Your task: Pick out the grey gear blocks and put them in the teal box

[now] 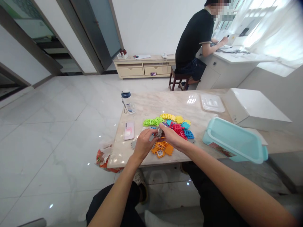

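My left hand (145, 143) and my right hand (172, 136) meet over the marble-look table. Between their fingers is a small stack of grey interlocking plastic tiles (159, 132), partly hidden by the fingertips. Beneath and around the hands lie more toothed tiles sorted by colour: orange tiles (168, 149) on the near side, green tiles (151, 121) and yellow tiles (168, 116) on the far side. Red tiles (177, 127) and blue tiles (189, 134) are to the right. One grey tile (133, 144) lies left of my left hand.
A water bottle (128, 102) and a pink card or booklet (128, 130) stand and lie at the table's left. To the right are a teal bin (236, 138), a clear lid (212, 103) and a white box (258, 105). Another person (195, 37) sits at a desk beyond.
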### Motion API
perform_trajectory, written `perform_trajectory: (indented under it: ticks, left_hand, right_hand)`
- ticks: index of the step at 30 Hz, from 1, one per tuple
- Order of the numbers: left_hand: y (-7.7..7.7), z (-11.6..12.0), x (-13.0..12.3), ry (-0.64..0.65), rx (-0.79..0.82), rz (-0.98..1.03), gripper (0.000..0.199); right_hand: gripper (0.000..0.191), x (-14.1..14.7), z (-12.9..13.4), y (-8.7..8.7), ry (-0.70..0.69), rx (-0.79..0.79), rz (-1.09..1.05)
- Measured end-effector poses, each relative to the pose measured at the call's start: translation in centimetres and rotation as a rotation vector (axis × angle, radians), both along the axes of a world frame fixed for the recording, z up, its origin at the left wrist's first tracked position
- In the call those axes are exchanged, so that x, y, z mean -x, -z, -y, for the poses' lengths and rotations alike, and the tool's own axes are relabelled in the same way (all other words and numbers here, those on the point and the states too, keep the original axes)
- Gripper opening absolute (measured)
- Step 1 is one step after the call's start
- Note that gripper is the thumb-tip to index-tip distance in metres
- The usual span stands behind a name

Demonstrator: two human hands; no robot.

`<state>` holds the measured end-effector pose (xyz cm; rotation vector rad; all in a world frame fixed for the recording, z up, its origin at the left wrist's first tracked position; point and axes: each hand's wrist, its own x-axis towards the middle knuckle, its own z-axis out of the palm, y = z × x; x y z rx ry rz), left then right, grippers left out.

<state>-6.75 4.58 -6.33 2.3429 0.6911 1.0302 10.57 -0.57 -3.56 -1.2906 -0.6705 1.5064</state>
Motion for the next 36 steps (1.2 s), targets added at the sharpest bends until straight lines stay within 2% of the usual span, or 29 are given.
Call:
perform_trajectory:
  ticks: [3,6,12,15,20,23,25,31,36]
  left_hand:
    - [0.5,0.0,-1.1,-0.044,-0.001,0.042,0.021]
    - [0.9,0.0,-1.7,-0.025,0.027,0.105,0.018]
    - [0.7,-0.4,-0.5,-0.013,0.107,0.109,0.019]
    - [0.6,-0.3,0.1,-0.007,0.135,0.087,0.021]
    - [0.8,-0.1,-0.2,-0.024,0.227,0.147,0.037]
    - [1.0,-0.2,-0.5,-0.048,0.3,0.19,0.056]
    - [1.1,-0.4,-0.5,-0.052,0.306,0.196,0.06]
    - [0.4,-0.5,0.2,-0.04,0.191,0.121,0.053]
    - [0.0,-0.3,0.2,-0.053,0.224,0.171,0.046]
  right_hand:
    - [0.056,-0.3,-0.6,0.7,0.054,-0.026,0.07]
    - [0.061,-0.7,-1.2,1.1,0.074,-0.031,0.181]
    - [0.07,-0.7,-1.0,0.7,-0.068,-0.072,0.282]
    - [0.077,-0.5,-0.4,0.6,-0.129,-0.134,0.424]
    - [0.081,0.0,0.0,0.0,-0.137,-0.24,0.656]
    - [0.077,0.4,0.0,-0.6,-0.085,-0.261,0.672]
    - [0.074,0.5,0.0,-0.9,-0.083,-0.26,0.673]
    - [0.071,0.5,-0.1,-0.4,-0.149,-0.282,0.713]
    - [0.08,0.4,-0.2,0.0,-0.155,-0.244,0.594]
